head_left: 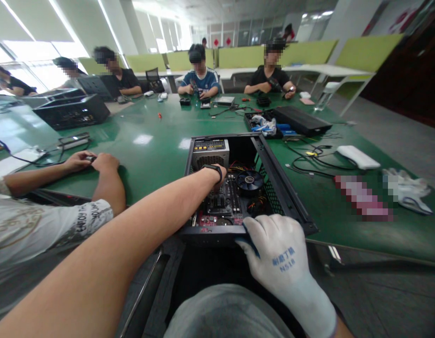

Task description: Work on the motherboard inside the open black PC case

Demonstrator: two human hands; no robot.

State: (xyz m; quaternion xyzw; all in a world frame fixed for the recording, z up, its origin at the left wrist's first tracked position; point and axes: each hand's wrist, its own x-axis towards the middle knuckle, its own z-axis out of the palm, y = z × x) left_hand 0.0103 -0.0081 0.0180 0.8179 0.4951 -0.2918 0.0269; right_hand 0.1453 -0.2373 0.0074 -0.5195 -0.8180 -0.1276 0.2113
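An open black computer case (217,230) lies on its side at the table's front edge. Inside it are a silver power supply (210,152), a round cooling fan (250,180) and a dark red motherboard (217,219). My left hand (220,172), bare with a black wristband, reaches down into the case beside the power supply. Its fingers are hidden within the case, so what they touch does not show. Wearing a white work glove, my right hand (277,244) grips the near rim of the case, thumb below and fingers over the edge.
To the left, a co-worker's hands (94,162) hold a small part. Cables (309,157), a white box-like item (358,157) and a spare glove (407,190) lie at right. Behind my case is another black case (301,120). Several people sit across the green table (150,155).
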